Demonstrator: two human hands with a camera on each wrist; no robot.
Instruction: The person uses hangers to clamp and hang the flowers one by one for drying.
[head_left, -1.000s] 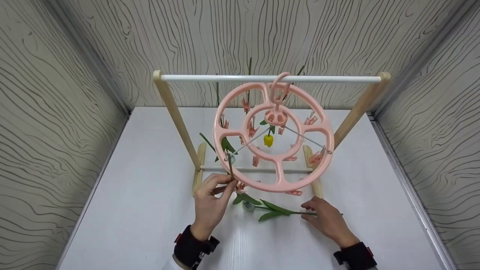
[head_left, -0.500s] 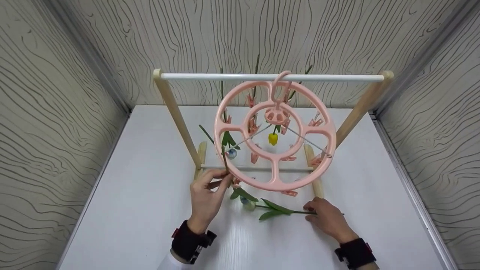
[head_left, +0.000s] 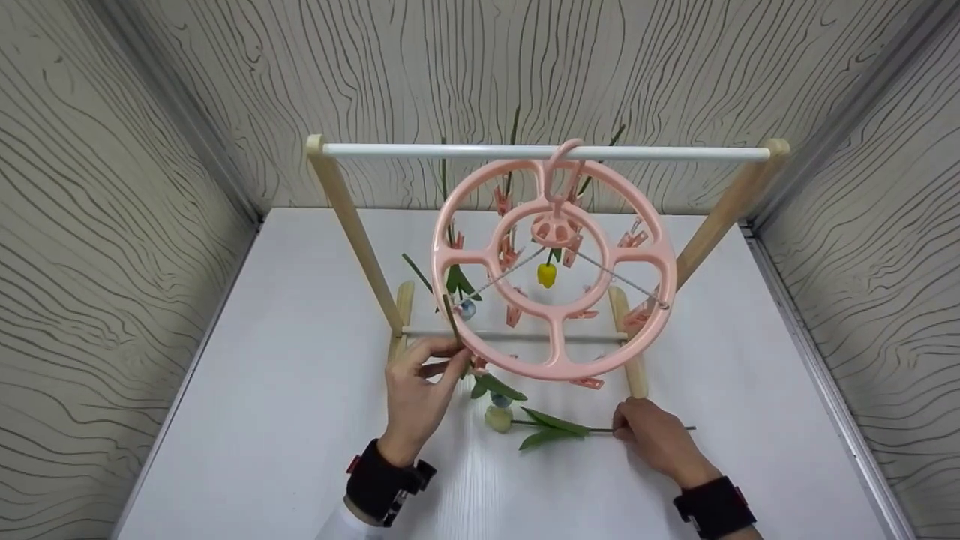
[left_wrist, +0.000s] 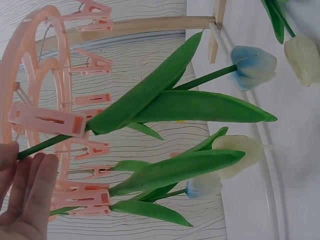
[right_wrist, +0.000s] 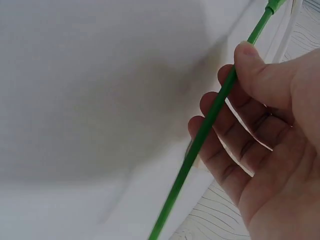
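Observation:
My left hand (head_left: 420, 394) pinches the stem end of a blue-and-white artificial tulip (left_wrist: 253, 65) at the near-left rim of the round pink clip hanger (head_left: 556, 367). In the left wrist view a pink clip (left_wrist: 47, 120) grips that stem just below the leaves, and the bloom hangs downward. My right hand (head_left: 660, 439) holds the green stem of a white tulip (head_left: 498, 418) between thumb and fingers, low over the white table; its bloom points left. The right wrist view shows this stem (right_wrist: 200, 137) lying across the fingertips.
The hanger hooks over the white rod (head_left: 420, 152) of a wooden stand. Other tulips hang upside down from its clips, including a yellow one (head_left: 547, 275). Several clips (head_left: 636, 315) hold nothing. A patterned wall (head_left: 375, 75) rises behind.
My right fingers have closed round the white tulip's stem, and its bloom has shifted slightly nearer me. My left hand and the hanger have moved only a little.

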